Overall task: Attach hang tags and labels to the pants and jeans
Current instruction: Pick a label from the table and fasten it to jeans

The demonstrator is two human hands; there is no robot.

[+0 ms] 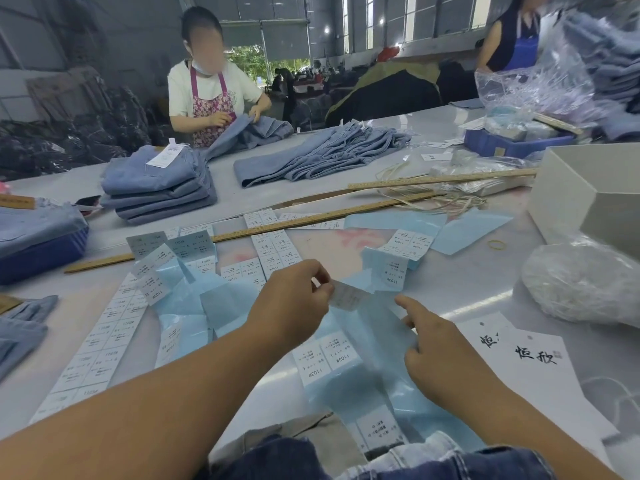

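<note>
My left hand [294, 299] pinches a small white sticker label [348, 297] between thumb and fingers, lifted above a blue backing sheet [367, 344]. My right hand [440, 348] presses that sheet down with its index finger stretched toward the label. More white labels [325, 356] stay stuck on the sheet. Long strips of printed labels [100, 344] lie at the left. White hang tags [533, 358] with black characters lie at the right. Dark jeans [415, 459] sit at the bottom edge.
Folded blue jeans [156, 188] and a spread pile [322, 154] lie further back. Wooden rulers [311, 221] cross the table. A white box [585, 199], a plastic bag of strings [581, 282] and blue trays [41, 258] stand around. A person [211, 88] folds jeans opposite.
</note>
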